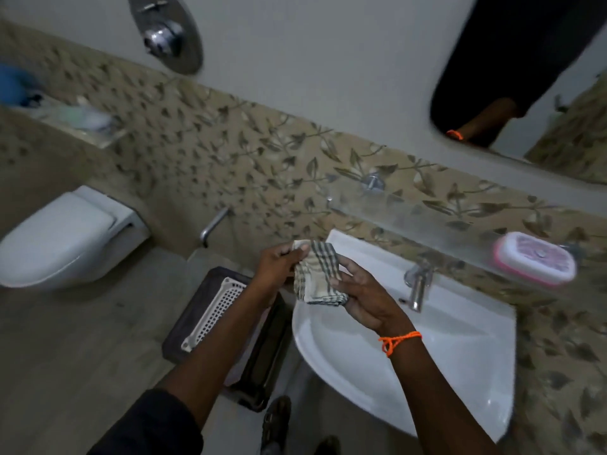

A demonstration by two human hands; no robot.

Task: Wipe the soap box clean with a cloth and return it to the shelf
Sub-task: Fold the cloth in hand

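Both hands hold a folded checked cloth (pixel 317 274) above the left rim of a white sink (pixel 427 349). The left hand (pixel 279 267) pinches the cloth's upper left corner between thumb and fingers, while the right hand (pixel 364 297) grips its right edge and lower end, fingers curled round the fabric; an orange thread band (pixel 399 340) circles the right wrist. The soap box (pixel 535 259), white with a pink rim and a pink patterned lid, lies on the glass shelf (pixel 427 221) fixed to the wall above the sink, toward the shelf's right end and well apart from both hands. A chrome tap (pixel 417 284) stands at the back of the sink, below the shelf. The wall behind carries a band of leaf-patterned tiles (pixel 230 152), with a mirror (pixel 525 77) above on the right. To the left, a white toilet (pixel 65 238) with its lid down juts from the wall, and a dark bin (pixel 226 336) with a white perforated lid stands on the floor between toilet and sink.
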